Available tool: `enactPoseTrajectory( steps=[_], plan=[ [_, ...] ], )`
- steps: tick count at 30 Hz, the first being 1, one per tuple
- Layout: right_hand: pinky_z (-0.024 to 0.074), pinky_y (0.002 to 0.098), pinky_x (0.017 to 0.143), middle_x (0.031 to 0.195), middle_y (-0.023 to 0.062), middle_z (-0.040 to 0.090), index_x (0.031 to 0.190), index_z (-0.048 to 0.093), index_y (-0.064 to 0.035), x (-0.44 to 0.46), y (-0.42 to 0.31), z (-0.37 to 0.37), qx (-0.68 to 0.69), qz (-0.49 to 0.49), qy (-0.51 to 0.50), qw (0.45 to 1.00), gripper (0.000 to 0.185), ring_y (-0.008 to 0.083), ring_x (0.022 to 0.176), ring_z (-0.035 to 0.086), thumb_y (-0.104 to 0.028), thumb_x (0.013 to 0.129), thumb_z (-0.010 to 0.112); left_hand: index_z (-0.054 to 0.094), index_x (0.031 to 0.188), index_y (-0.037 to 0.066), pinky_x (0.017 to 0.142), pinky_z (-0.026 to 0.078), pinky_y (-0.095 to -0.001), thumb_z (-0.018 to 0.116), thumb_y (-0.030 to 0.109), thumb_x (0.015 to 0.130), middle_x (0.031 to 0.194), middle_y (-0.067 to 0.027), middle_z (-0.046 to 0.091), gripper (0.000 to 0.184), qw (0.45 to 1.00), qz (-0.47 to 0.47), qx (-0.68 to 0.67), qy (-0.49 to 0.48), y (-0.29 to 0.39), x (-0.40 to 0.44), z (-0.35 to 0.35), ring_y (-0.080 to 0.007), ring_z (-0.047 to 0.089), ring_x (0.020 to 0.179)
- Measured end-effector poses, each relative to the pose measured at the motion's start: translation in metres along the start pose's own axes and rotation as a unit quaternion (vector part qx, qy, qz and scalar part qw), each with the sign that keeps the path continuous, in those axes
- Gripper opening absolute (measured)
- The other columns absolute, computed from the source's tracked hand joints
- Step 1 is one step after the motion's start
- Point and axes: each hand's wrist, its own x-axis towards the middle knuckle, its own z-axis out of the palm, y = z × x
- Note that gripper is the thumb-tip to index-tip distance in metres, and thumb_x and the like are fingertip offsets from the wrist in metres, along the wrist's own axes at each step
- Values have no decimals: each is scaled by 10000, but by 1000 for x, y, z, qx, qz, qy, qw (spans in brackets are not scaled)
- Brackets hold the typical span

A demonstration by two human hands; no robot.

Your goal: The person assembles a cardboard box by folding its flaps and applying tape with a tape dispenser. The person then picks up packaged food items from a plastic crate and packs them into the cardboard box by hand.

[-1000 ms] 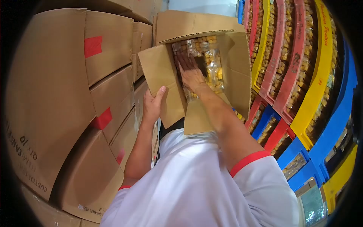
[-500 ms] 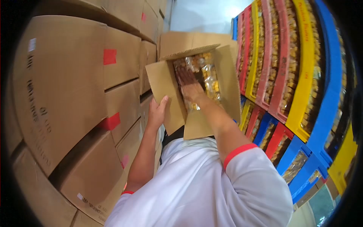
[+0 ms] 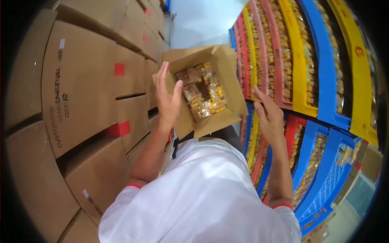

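Note:
An open cardboard box (image 3: 229, 77) stands in front of my body with its flaps spread. Clear packs of small yellow-brown baked pieces (image 3: 195, 94) line its inside, around a dark gap near the middle. My left hand (image 3: 168, 97) is at the box's left side, fingers stretched upward and thumb apart; whether it touches the flap I cannot tell. To the right of the box, my right hand (image 3: 268, 117) hangs in front of the stacked crates, its fingers apart and nothing in it.
Large closed cartons (image 3: 83, 89) with red labels are stacked along the left. On the right rise stacked plastic crates (image 3: 306, 77) in blue, yellow, red and pink, filled with packed baked pieces. A pale floor (image 3: 198, 24) shows beyond the box.
My right hand has come out of the box and moved right towards the crates. My left hand has let go of the left flap and risen with its fingers spread.

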Motion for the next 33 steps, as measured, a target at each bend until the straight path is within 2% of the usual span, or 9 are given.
enactPoseTrajectory(
  steps=[2, 3, 6, 13, 17, 20, 22, 28, 33],
  plan=[
    [515, 378, 996, 1297, 170, 680, 1382, 613, -51, -32, -5, -27, -16, -2, 17, 1000, 384, 314, 1175, 670, -130, 1006, 599, 614, 1370, 27, 1195, 322, -426, 612, 92, 993, 1493, -161, 533, 382, 995, 75, 34, -47, -1, 8, 0, -292, 443, 1434],
    [516, 380, 995, 1283, 164, 687, 1371, 622, -46, -50, -6, -47, -35, -2, 30, 999, 377, 309, 1160, 675, -130, 1004, 602, 689, 963, -2, 1166, 343, -453, 617, 93, 997, 1351, -145, 656, 124, 997, 61, -3, -40, 15, 8, 2, -333, 476, 1411],
    [538, 394, 956, 1219, 139, 718, 1289, 674, -38, -90, -21, -100, -138, -10, 101, 985, 334, 307, 1111, 689, -142, 973, 652, 566, 862, 18, 1155, 357, -450, 593, 84, 1014, 1295, -150, 681, 168, 996, 34, -54, -65, 48, -2, 19, -335, 494, 1396],
    [571, 384, 846, 1090, 144, 750, 1227, 712, -44, -198, -25, -251, -307, 29, 316, 897, 297, 312, 939, 725, -158, 955, 675, 471, 1227, 7, 1098, 454, -403, 551, 31, 1006, 1349, -223, 578, 236, 937, 70, -269, -212, 155, -58, 85, -277, 591, 1242],
    [567, 369, 816, 998, 156, 755, 1219, 707, -28, -267, 43, -352, -279, 134, 462, 831, 279, 242, 855, 738, -177, 1007, 602, 500, 1314, -20, 1075, 470, -415, 578, 49, 991, 1314, -237, 615, 340, 830, 295, -288, -375, 238, -85, 136, -304, 618, 1221],
    [586, 375, 735, 963, 182, 750, 1325, 630, -11, -302, 126, -400, -202, 209, 458, 840, 443, 231, 799, 732, -348, 1051, 544, 475, 1424, -43, 1109, 445, -413, 570, 100, 1008, 1397, -219, 582, 450, 749, 401, -218, -480, 366, -89, 187, -299, 557, 1333],
    [600, 382, 632, 938, 219, 739, 1423, 512, 6, -311, 150, -412, 177, 384, 374, 826, 677, 276, 718, 726, -547, 1034, 489, 422, 1483, -60, 1136, 412, -422, 543, 198, 1032, 1459, -224, 548, 533, 720, 369, -243, -535, 426, -105, 249, -335, 504, 1394],
    [628, 372, 580, 1009, 203, 710, 1458, 416, 49, -303, 201, -397, 283, 334, 308, 845, 834, 288, 679, 725, -637, 994, 512, 385, 1509, -75, 1158, 376, -477, 498, 443, 1026, 1492, -327, 470, 717, 755, 330, 112, -555, 485, -129, 436, -425, 471, 1397],
    [655, 352, 614, 1256, 223, 623, 1420, 469, 56, -293, 215, -388, 334, 289, 318, 839, 785, 293, 755, 746, -590, 986, 574, 496, 1362, -62, 1066, 441, -462, 528, 500, 1007, 1354, -323, 573, 665, 787, 299, 101, -530, 469, -157, 481, -404, 577, 1271]
  ],
)
